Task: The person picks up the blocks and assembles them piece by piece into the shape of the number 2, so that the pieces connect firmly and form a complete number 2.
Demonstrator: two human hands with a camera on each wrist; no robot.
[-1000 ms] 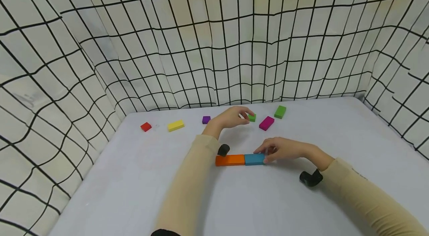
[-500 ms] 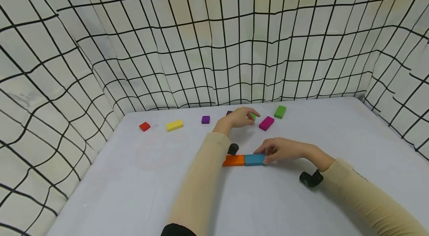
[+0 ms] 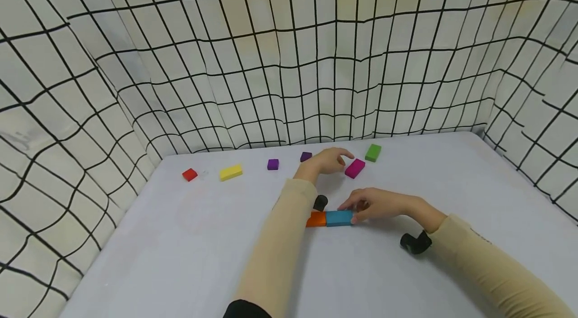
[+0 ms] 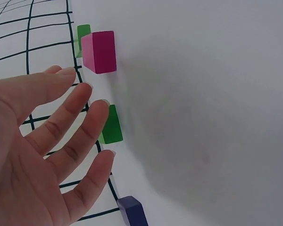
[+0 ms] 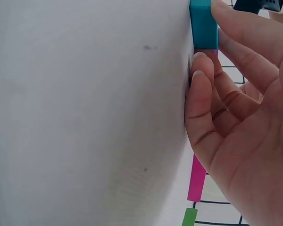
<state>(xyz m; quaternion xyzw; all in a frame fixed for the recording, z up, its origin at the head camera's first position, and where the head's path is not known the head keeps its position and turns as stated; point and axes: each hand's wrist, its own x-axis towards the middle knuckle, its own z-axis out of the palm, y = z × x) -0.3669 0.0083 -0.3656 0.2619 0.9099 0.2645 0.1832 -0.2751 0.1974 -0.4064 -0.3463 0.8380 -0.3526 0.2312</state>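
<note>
My left hand point(image 3: 329, 160) reaches over the far part of the table, fingers apart and nothing between them. In the left wrist view its fingertips are close to a green block point(image 4: 112, 125), which the hand hides in the head view. A magenta block point(image 3: 354, 168) lies just right of those fingers. My right hand point(image 3: 381, 202) pinches the right end of a blue block point(image 3: 338, 218) between thumb and fingers. End to end with the blue block lies an orange block point(image 3: 316, 219), its left part covered by my left sleeve.
Along the far side lie a red block point(image 3: 189, 174), a yellow block point(image 3: 231, 172), a purple block point(image 3: 273, 164), a dark purple block point(image 3: 305, 156) and another green block point(image 3: 373, 152). Black netting point(image 3: 289, 77) rises behind the white table point(image 3: 180, 253) and at both sides.
My left hand has moved right, covering the nearer green block and uncovering the dark purple one. Its sleeve now hides part of the orange block. My right hand stays at the blue block.
</note>
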